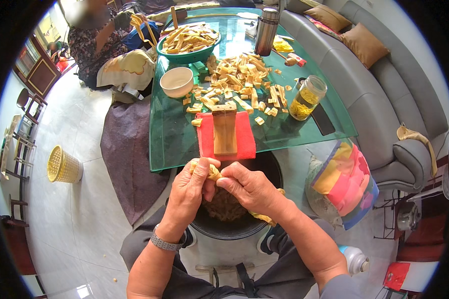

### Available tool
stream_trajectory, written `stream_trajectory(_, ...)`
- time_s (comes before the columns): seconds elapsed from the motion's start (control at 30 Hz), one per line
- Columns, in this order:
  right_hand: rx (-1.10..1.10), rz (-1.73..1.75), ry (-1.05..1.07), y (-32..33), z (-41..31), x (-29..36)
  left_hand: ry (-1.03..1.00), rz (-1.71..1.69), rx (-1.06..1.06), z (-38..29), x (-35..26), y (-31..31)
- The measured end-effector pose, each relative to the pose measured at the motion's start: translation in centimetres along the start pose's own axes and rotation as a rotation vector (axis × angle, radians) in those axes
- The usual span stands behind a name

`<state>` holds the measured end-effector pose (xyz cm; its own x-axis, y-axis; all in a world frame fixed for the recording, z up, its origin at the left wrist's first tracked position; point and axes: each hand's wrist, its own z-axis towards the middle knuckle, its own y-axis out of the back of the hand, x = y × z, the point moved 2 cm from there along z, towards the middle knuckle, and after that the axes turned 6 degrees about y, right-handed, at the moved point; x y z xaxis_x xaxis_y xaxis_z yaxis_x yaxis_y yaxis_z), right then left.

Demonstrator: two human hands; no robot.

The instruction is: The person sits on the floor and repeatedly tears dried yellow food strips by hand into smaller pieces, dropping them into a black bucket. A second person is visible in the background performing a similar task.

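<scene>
Between my two hands, over the black basin [232, 233], is a folded yellow dried strip [214, 172], apparently plant material. My left hand [190, 190] grips it between thumb and fingers. The fingertips of my right hand [249, 185] pinch its right end. Another yellow strip [263, 217] shows below my right wrist; whether it joins the held piece is hidden. Brown scraps [224, 205] lie inside the basin. Just beyond my hands, a wooden block [225, 130] rests on a red cloth [247, 140] at the glass table's edge.
Cut yellow pieces [243, 74] spread across the green glass table [172, 149]. Around them stand a white bowl [176, 82], a green basin of strips [189, 56], a glass jar [307, 99], a phone [323, 123] and a steel flask [267, 33]. A person [97, 45] sits far left, holding strips.
</scene>
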<state>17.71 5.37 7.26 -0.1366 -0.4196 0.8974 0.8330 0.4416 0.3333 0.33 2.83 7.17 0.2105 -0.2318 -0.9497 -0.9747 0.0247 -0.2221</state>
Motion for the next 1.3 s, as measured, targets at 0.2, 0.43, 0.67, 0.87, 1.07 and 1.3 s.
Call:
stream_trajectory(0.2, 0.075, -0.100, 0.022, 0.6, -0.5, 1.1, 0.166, -0.119, -0.009, -0.2, -0.3, 0.6)
stream_trajectory(0.43, -0.036, -0.180, 0.112, 0.7, -0.4, 1.0, 0.169, -0.146, 0.043, 0.2, -0.6, 0.7)
stream_trajectory(0.67, -0.059, -0.358, 0.269, -0.3, 0.0, -0.2, 0.192, -0.099, 0.082, 0.5, -1.0, 0.3)
stream_trajectory(0.87, 0.057, -0.409, 0.175, -0.2, -0.9, 0.3, 0.232, -0.107, 0.006, -0.1, 0.2, 1.8)
stream_trajectory(1.07, 0.052, -0.405, 0.147, 0.6, -1.3, 0.7, 0.209, -0.133, 0.039, -0.1, 0.4, 2.1)
stream_trajectory(1.3, -0.070, -0.600, 0.247, 2.8, 0.8, -2.1, 0.104, 0.091, 0.080, 2.3, -1.2, 2.4)
